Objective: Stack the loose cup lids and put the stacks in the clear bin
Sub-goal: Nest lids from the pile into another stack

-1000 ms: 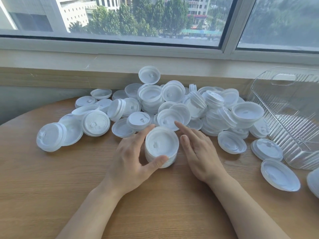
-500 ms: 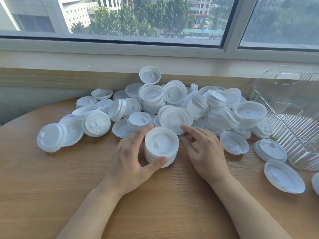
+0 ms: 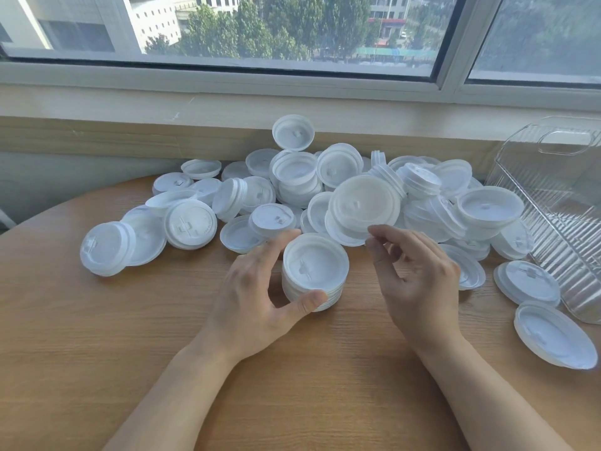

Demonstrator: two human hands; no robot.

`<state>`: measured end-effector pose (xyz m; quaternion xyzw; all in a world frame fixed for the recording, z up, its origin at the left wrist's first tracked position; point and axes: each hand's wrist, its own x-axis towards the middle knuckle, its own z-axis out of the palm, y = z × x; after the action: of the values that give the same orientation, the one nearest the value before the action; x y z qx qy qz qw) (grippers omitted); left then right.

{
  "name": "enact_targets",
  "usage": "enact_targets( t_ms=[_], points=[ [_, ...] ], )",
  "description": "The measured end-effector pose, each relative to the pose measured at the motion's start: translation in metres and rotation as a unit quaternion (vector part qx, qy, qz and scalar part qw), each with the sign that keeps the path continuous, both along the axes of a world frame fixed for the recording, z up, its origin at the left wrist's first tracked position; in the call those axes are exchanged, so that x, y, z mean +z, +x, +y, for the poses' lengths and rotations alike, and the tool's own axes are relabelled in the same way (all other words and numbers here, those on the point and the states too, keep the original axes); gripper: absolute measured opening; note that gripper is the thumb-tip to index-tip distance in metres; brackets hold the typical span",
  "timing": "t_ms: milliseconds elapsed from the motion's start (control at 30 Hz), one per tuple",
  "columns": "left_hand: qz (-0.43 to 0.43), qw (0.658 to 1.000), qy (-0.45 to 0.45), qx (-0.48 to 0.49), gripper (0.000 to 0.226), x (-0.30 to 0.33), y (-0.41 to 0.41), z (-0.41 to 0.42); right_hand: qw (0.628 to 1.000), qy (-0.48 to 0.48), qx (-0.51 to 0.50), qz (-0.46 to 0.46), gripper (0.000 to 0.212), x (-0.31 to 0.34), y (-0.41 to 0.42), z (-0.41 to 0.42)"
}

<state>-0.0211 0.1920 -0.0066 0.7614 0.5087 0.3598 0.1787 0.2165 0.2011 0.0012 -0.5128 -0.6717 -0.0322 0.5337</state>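
Lids [image 3: 292, 180] litter wooden table [image 3: 97, 353] below window [image 3: 260, 27]; left hand [image 3: 257, 297] grips stack [image 3: 313, 275], right hand [image 3: 419, 281] pinches lid [image 3: 364, 206].

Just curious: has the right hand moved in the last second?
Yes. The right hand rose off the table, lifting a lid above the stack.

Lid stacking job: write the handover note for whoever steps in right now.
Left hand holds the lid stack upright on the round table, thumb in front, fingers behind.
Right hand pinches one lifted lid by its rim, just above and right of the stack.
Done: one short stack built.
Left: seat the pinched lid, stack the loose lid pile, move stacks into the clear bin, which holds no lids that I can see.
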Motion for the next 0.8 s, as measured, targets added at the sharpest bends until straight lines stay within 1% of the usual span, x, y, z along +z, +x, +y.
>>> enact_targets(
  t_ms=[100,300,400,567,700,800],
  points=[
    [0.002,1.000,-0.004,-0.003,0.088,0.001,0.000,0.000,1.000,0.012,0.020,-0.014,0.014,0.001,-0.004,-0.004],
    [0.000,1.000,-0.005,-0.005,0.089,0.002,0.000,0.000,0.998,0.040,0.045,-0.018,0.007,0.002,-0.005,-0.007],
    [-0.006,1.000,-0.003,-0.005,0.088,0.002,0.000,0.000,0.997,0.030,0.071,-0.007,0.007,0.003,-0.005,-0.007],
    [-0.021,1.000,-0.010,-0.009,0.085,0.000,0.000,0.001,0.991,0.015,0.128,-0.026,0.006,0.002,-0.010,-0.010],
    [-0.038,0.999,-0.012,-0.012,0.081,0.000,0.001,0.001,0.982,-0.029,0.182,-0.033,0.008,0.001,-0.013,-0.013],
    [-0.041,0.999,-0.009,-0.010,0.085,0.000,0.001,0.001,0.979,-0.046,0.198,-0.034,0.011,0.002,-0.013,-0.014]
  ],
)
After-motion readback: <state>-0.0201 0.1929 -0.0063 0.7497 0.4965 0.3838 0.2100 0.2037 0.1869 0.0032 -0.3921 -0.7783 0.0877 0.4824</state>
